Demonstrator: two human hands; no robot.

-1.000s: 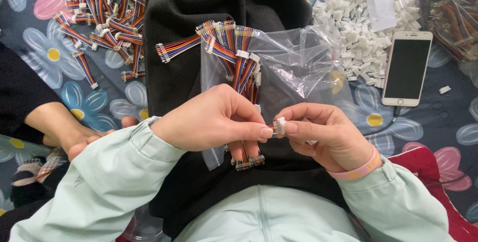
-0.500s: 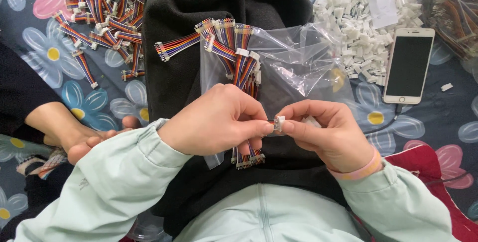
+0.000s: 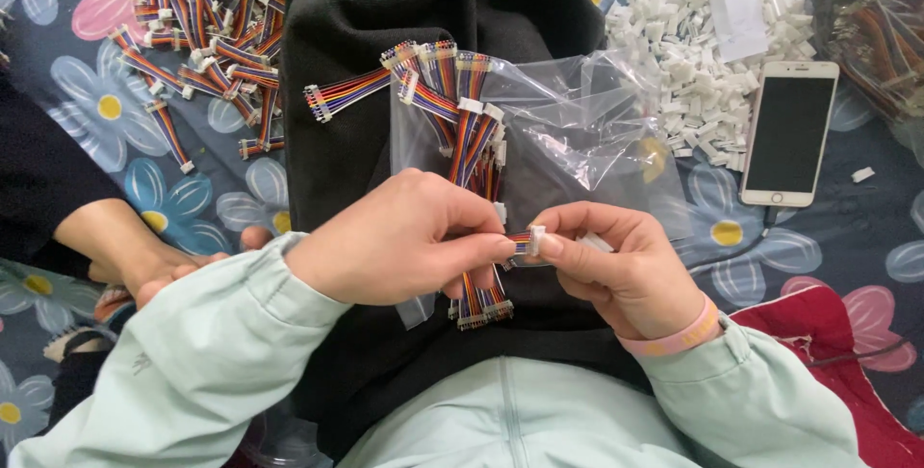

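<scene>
My left hand point(image 3: 404, 237) pinches the end of a short rainbow ribbon cable point(image 3: 520, 241) between thumb and forefinger, with a bundle of such cables point(image 3: 481, 304) hanging below its fingers. My right hand point(image 3: 616, 266) holds a small white plastic connector housing point(image 3: 536, 240) against that cable end, and another white piece shows between its fingers. Both hands meet over a clear plastic bag point(image 3: 568, 141) lying on a black cloth point(image 3: 433, 6) on my lap. More rainbow cables point(image 3: 452, 92) lie on the bag's upper left.
A heap of white connector housings point(image 3: 693, 35) sits at upper right beside a white phone point(image 3: 789, 131). Finished rainbow cables point(image 3: 207, 35) pile at upper left on the flowered sheet point(image 3: 106, 107). Another person's hand point(image 3: 135, 256) rests at left. A red cushion point(image 3: 847, 343) lies at lower right.
The hands stay pressed together at the cable end; the white housing has shifted slightly along the wires. The other person's hand at left has moved a little.
</scene>
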